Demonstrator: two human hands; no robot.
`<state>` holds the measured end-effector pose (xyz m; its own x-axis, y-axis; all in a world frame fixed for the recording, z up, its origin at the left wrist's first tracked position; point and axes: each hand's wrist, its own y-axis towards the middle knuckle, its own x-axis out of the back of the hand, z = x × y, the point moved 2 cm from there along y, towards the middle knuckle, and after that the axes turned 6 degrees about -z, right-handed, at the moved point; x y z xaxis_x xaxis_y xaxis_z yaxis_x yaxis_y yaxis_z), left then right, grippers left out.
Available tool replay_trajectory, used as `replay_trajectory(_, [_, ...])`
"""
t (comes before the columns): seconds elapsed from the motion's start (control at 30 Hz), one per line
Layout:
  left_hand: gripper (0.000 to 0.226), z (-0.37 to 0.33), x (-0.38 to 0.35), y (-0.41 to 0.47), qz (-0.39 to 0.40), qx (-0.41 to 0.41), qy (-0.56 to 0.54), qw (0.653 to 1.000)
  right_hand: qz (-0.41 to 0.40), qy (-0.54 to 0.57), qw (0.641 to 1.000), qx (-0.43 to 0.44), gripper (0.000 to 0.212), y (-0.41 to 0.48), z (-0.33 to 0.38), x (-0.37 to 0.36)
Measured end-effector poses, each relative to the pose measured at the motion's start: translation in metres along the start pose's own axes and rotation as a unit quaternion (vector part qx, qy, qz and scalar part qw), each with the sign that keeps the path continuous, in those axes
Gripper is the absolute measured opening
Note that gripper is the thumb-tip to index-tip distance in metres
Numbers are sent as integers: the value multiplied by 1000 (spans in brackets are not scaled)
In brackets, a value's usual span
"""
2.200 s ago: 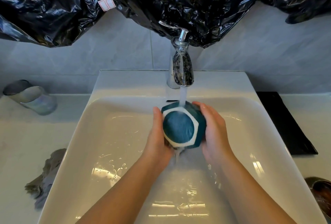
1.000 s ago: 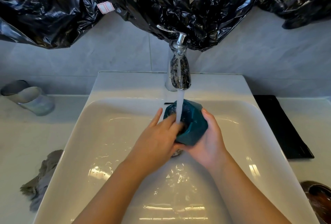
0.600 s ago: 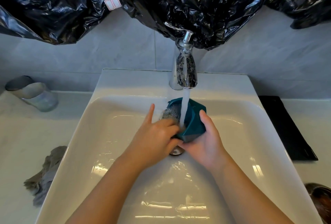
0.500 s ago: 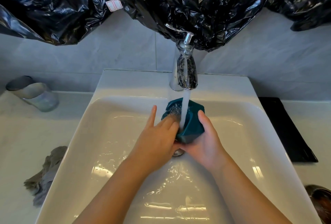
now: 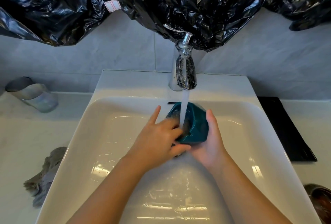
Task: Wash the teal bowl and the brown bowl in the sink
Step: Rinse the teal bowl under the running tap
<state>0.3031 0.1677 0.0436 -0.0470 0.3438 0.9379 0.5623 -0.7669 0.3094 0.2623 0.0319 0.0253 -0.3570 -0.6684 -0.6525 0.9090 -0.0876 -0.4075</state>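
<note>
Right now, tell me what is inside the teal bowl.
Tap water pours into the teal bowl and the left hand reaches in; the bowl's bottom is hidden behind them.

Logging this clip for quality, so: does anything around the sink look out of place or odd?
Yes. Black plastic sheeting is draped across the wall above the sink, hanging down behind the faucet handle, unusual for a washbasin. A grey cloth lies crumpled on the left counter against the sink's edge. The teal bowl shows no damage.
</note>
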Motion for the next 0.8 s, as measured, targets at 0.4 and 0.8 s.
replay_trajectory(0.4, [13,-20,1,3,-34,137,-295,945,16,32,999,17,52,-3,-4,-6])
replay_trajectory(0.8, [32,-9,2,6,-51,29,-16,998,30,42,999,-10,51,-4,0,-8])
